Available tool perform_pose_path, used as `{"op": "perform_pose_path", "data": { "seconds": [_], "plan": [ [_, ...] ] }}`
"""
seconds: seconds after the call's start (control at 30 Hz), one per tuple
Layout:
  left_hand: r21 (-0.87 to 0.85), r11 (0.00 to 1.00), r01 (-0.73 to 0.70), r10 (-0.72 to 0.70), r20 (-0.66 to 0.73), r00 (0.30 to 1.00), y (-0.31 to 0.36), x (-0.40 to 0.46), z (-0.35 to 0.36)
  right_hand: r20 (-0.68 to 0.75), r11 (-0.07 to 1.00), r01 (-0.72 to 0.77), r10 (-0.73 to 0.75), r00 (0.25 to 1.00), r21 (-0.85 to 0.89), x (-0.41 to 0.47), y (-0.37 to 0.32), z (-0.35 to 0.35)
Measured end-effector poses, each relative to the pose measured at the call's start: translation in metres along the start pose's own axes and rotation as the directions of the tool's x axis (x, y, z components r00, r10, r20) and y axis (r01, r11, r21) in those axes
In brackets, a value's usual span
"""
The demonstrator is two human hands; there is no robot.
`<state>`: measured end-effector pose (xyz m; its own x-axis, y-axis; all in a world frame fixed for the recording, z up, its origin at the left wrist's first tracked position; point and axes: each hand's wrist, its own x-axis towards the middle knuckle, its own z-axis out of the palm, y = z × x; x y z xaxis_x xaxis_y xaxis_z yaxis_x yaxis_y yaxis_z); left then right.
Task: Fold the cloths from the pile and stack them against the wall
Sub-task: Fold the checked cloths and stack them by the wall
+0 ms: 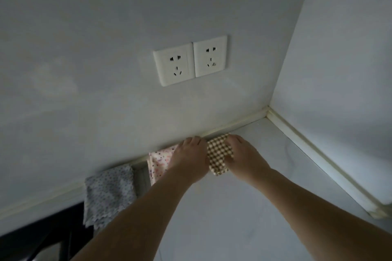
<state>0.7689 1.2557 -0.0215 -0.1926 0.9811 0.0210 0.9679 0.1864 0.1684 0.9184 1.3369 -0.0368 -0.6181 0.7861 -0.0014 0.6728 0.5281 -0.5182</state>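
A view looks down from a person's head at two bare forearms reaching from the bottom of the frame toward a wall (106, 70) that fills the upper half. Both hands meet just below the centre, on a folded brown-and-white checked cloth (218, 155) that lies on a pale grey counter (233, 218), its far edge touching the cream strip at the foot of the wall.

The left hand (189, 158) lies palm down over the left side of the checked cloth, fingers fairly straight and pointing toward the wall, pressing rather than clutching. The right hand (241, 154) rests on the cloth's right side with its fingers bent over the far corner; whether they pinch the fabric or only press on it cannot be told.

Just left of the checked cloth, partly under the left hand, lies a pinkish-white cloth with small coloured dots (158, 163), also against the wall. Further toward the lower left, a grey speckled cloth (108, 193) lies by the wall, its near edge hanging over the counter's end above a dark area.

Two white wall sockets (189, 60) sit side by side above the centre of the frame. At the right, a second wall (339, 70) meets the first in a corner.
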Motion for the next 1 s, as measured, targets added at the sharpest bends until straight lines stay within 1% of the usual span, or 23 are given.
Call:
{"op": "perform_pose_path", "data": {
  "seconds": [0.27, 0.43, 0.57, 0.67, 0.77, 0.87, 1.0],
  "plan": [
    [0.022, 0.999, 0.039, -0.035, -0.144, 0.989, -0.063, -0.101, -0.068, -0.08, 0.992, 0.122, -0.123, 0.989, -0.017, -0.056, -0.117, -0.001],
    [-0.008, 0.995, 0.101, -0.1, -0.201, 0.974, -0.117, -0.192, -0.114, -0.056, 0.99, 0.138, -0.14, 0.989, -0.042, -0.11, -0.219, 0.013],
    [-0.002, 0.992, 0.125, -0.123, -0.174, 0.977, -0.167, -0.28, -0.147, -0.01, 0.987, 0.153, -0.153, 0.988, -0.046, -0.159, -0.308, 0.033],
    [-0.012, 0.984, 0.178, -0.177, -0.182, 0.967, -0.203, -0.34, -0.179, 0.04, 0.982, 0.186, -0.185, 0.982, -0.029, -0.188, -0.372, 0.039],
    [-0.018, 0.968, 0.252, -0.249, -0.224, 0.942, -0.233, -0.392, -0.21, 0.044, 0.975, 0.223, -0.222, 0.974, -0.019, -0.206, -0.426, 0.044],
    [-0.04, 0.935, 0.353, -0.35, -0.277, 0.895, -0.26, -0.441, -0.23, 0.075, 0.961, 0.276, -0.274, 0.959, -0.016, -0.221, -0.471, 0.054],
    [-0.085, 0.887, 0.455, -0.459, -0.282, 0.842, -0.297, -0.508, -0.241, 0.13, 0.946, 0.324, -0.322, 0.938, 0.007, -0.243, -0.525, 0.077]
  ]
}}
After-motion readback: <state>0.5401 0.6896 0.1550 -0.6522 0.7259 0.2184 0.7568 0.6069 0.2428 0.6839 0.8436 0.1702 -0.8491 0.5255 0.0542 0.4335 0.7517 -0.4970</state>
